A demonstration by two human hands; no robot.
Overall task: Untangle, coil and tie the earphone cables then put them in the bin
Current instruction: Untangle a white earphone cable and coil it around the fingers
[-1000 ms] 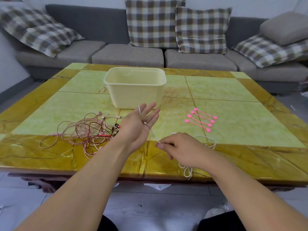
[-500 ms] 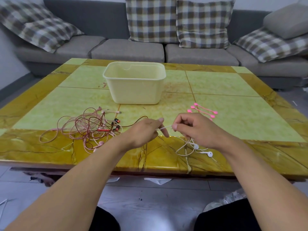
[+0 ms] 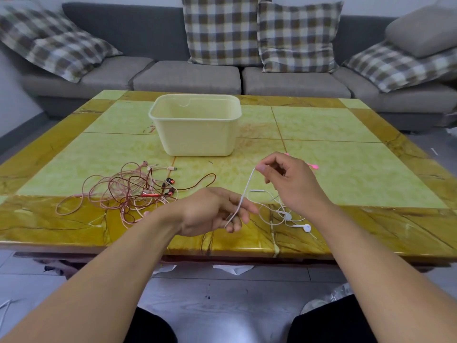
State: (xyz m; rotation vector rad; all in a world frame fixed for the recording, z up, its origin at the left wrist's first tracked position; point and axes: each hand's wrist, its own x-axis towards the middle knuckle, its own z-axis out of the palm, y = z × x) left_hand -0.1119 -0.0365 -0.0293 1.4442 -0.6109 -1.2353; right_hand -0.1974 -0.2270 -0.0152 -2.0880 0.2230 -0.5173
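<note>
Both hands work one white earphone cable [image 3: 243,194] over the near edge of the table [image 3: 346,149]. The right hand [image 3: 290,184] is raised a little above the tabletop, its thumb and forefinger pinched on the cable's upper end while the other fingers curl loosely beneath. From that pinch the cable runs down and toward the person to the left hand [image 3: 212,214], which lies lower and nearer, fingers bent round the strand so that it passes between them (whether the thumb presses on it cannot be told from this angle). The stretch between the two hands is nearly straight.

Below and just to the right of the left hand the rest of the white cable lies in loose loops on the table, with its inline remote [image 3: 257,191] under the right hand and two white earbuds [image 3: 306,227] nearest the person.

To the left of the left hand sits a tangle of pink and dark red earphone cables [image 3: 128,191], one dark red strand trailing toward the space between the hands. Beyond both hands stands the cream bin [image 3: 197,134], upright and open-topped. Behind the right hand, the end of a pink tie [image 3: 314,166] shows, mostly hidden.
</note>
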